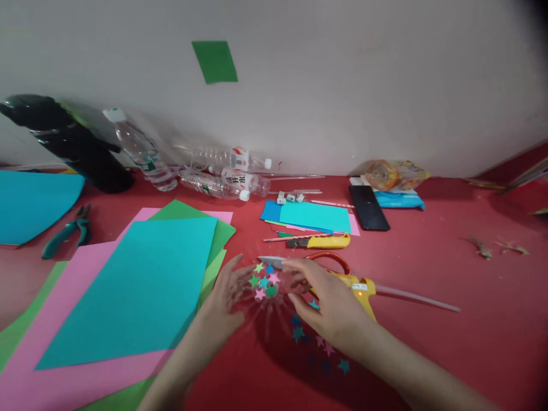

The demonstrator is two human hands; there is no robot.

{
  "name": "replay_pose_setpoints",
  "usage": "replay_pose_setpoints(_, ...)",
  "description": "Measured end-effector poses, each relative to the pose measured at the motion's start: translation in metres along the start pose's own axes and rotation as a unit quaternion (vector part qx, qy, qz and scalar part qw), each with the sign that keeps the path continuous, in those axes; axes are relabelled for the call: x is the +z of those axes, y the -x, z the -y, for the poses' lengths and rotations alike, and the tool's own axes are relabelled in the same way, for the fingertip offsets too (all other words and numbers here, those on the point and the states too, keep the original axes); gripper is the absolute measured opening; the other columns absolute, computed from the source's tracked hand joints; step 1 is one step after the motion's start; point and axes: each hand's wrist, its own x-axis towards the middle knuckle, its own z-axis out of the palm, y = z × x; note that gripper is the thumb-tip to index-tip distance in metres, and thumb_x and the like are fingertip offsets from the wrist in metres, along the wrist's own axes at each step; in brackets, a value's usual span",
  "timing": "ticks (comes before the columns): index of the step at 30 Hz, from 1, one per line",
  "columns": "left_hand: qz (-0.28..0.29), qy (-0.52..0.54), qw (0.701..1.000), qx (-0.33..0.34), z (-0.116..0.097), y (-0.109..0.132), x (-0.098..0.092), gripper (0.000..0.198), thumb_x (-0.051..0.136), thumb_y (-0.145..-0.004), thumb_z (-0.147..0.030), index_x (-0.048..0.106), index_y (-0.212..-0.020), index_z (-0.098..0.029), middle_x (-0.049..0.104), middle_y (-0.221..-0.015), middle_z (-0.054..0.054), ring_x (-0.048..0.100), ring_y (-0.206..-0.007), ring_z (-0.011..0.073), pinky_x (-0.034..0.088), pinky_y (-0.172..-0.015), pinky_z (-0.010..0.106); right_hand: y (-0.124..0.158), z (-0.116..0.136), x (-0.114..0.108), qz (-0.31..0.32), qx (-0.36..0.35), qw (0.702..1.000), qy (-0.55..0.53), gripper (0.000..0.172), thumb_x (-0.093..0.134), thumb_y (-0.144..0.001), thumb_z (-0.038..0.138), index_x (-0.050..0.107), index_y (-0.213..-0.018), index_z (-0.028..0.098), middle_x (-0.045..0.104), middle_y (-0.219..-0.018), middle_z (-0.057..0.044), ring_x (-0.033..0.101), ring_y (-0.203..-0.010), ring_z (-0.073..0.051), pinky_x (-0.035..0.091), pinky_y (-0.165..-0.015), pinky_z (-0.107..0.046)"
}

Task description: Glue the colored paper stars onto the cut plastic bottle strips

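My left hand and my right hand cup a clear plastic piece standing on the red table, one hand on each side. Small coloured paper stars are stuck on its top. The fingers of both hands are spread and curved around it, touching its sides. More paper stars lie loose on the table under my right wrist. A yellow glue gun and red-handled scissors lie just behind my right hand.
Teal, pink and green paper sheets lie stacked at left. A yellow utility knife, pencil, small paper stack, black phone, plastic bottles, teal pliers and a black object lie behind.
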Motion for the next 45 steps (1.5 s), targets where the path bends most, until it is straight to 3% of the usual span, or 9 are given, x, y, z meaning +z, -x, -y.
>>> replay_pose_setpoints(10,-0.033,0.02,0.999,0.017,0.006,0.006,-0.002,0.09,0.053,-0.06,-0.008,0.033,-0.143,-0.036,0.049,-0.145,0.006,0.046,-0.136,0.0264,0.048,-0.103,0.041,0.0,0.007,-0.019,0.003,0.028,0.992,0.124,0.048,0.053,-0.087,0.018,0.047,-0.133,0.03,0.069,-0.116,-0.004,0.069,-0.08,-0.02,0.053,-0.065,-0.033)
replay_pose_setpoints(15,-0.049,0.033,0.997,0.047,0.005,0.001,0.0,0.085,0.06,-0.061,-0.012,0.041,-0.14,-0.034,0.049,-0.146,0.008,0.047,-0.134,0.0326,0.055,-0.093,0.042,-0.003,0.007,-0.018,0.02,0.033,0.992,0.118,0.047,0.051,-0.087,0.016,0.049,-0.132,0.03,0.067,-0.121,-0.003,0.069,-0.09,-0.021,0.053,-0.071,-0.035)
replay_pose_setpoints(22,-0.125,-0.006,0.989,0.082,-0.02,0.009,0.002,0.071,0.057,-0.058,-0.009,0.052,-0.126,-0.031,0.053,-0.141,0.005,0.047,-0.134,0.0259,0.039,-0.11,0.045,-0.001,0.008,-0.025,0.005,0.029,0.992,0.125,0.045,0.052,-0.088,0.023,0.05,-0.133,0.023,0.067,-0.124,-0.009,0.069,-0.087,-0.022,0.054,-0.068,-0.034)
replay_pose_setpoints(26,-0.257,-0.072,0.948,0.176,-0.031,0.007,0.001,0.044,0.066,-0.064,-0.018,0.059,-0.107,-0.025,0.063,-0.118,0.005,0.062,-0.105,0.0214,0.053,-0.085,0.034,-0.001,0.011,-0.045,-0.032,0.02,0.989,0.141,0.042,0.05,-0.091,0.027,0.049,-0.132,0.021,0.066,-0.124,-0.009,0.069,-0.084,-0.019,0.052,-0.067,-0.031)
replay_pose_setpoints(29,-0.294,-0.107,0.933,0.178,-0.039,0.007,0.001,0.027,0.066,-0.075,-0.029,0.061,-0.1,-0.022,0.065,-0.096,0.002,0.058,-0.072,0.013,0.048,-0.059,0.024,0.001,0.012,-0.061,-0.019,0.018,0.983,0.181,0.03,0.054,-0.091,0.028,0.058,-0.12,0.021,0.071,-0.111,-0.006,0.068,-0.081,-0.018,0.049,-0.064,-0.028)
replay_pose_setpoints(32,-0.255,-0.162,0.941,0.152,-0.048,0.009,0.003,0.018,0.062,-0.083,-0.035,0.063,-0.091,-0.019,0.063,-0.076,0.0,0.051,-0.058,0.0099,0.042,-0.052,0.022,0.01,0.008,-0.068,0.007,0.015,0.979,0.203,0.014,0.056,-0.091,0.026,0.065,-0.1,0.021,0.072,-0.089,-0.003,0.065,-0.071,-0.016,0.042,-0.057,-0.026)
replay_pose_setpoints(35,-0.203,-0.238,0.935,0.167,-0.057,0.013,0.01,0.021,0.057,-0.087,-0.038,0.065,-0.086,-0.018,0.064,-0.073,-0.001,0.051,-0.058,0.0105,0.043,-0.056,0.023,0.024,0.0,-0.061,0.038,-0.006,0.973,0.226,0.007,0.059,-0.087,0.018,0.066,-0.086,0.019,0.071,-0.081,-0.002,0.062,-0.066,-0.015,0.036,-0.054,-0.026)
replay_pose_setpoints(40,-0.092,-0.378,0.894,0.22,-0.066,0.029,0.035,0.026,0.051,-0.09,-0.037,0.063,-0.075,-0.02,0.062,-0.068,-0.001,0.056,-0.063,0.0137,0.044,-0.062,0.025,0.038,-0.016,-0.03,0.079,-0.072,0.958,0.266,0.012,0.06,-0.085,0.012,0.067,-0.075,0.016,0.068,-0.082,-0.006,0.059,-0.08,-0.018,0.04,-0.069,-0.028)
replay_pose_setpoints(45,0.111,-0.44,0.862,0.224,-0.045,0.05,0.061,0.022,0.05,-0.091,-0.031,0.07,-0.086,-0.023,0.07,-0.078,0.002,0.063,-0.07,0.0152,0.046,-0.065,0.025,0.041,-0.032,-0.005,0.082,-0.12,0.94,0.309,0.015,0.058,-0.09,0.023,0.068,-0.081,0.015,0.065,-0.092,-0.009,0.053,-0.092,-0.023,0.041,-0.083,-0.038)
